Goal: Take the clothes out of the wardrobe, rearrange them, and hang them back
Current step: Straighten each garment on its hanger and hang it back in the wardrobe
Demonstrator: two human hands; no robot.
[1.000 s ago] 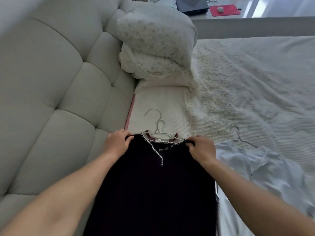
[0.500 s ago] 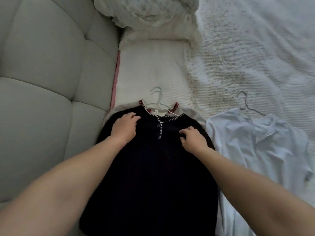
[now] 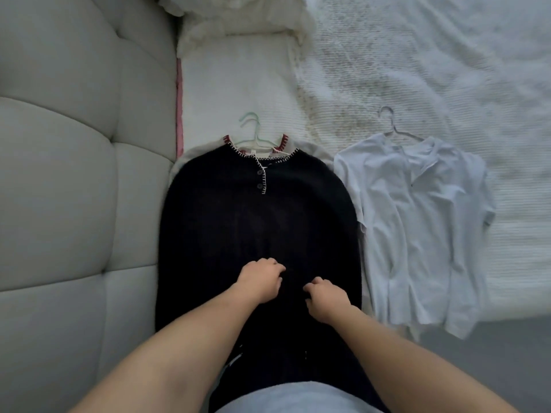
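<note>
A black knit top (image 3: 259, 222) with white stitched trim and two buttons lies flat on the bed, over a beige garment (image 3: 316, 152) with a red-stitched collar. Two pale hangers (image 3: 253, 131) stick out above their necklines. My left hand (image 3: 261, 280) and my right hand (image 3: 326, 296) lie close together on the black top's lower middle, fingers curled into the fabric. To the right lies a white shirt (image 3: 417, 222) on a grey wire hanger (image 3: 390, 123).
A padded grey headboard (image 3: 74, 174) runs along the left side. White pillows (image 3: 238, 22) are piled at the top. The textured white bedspread (image 3: 432, 70) stretches to the right, its edge falling off at the lower right.
The black top went from held at its shoulders to lying flat. Both hands slid from the shoulders down to its lower middle, and my view tilted down.
</note>
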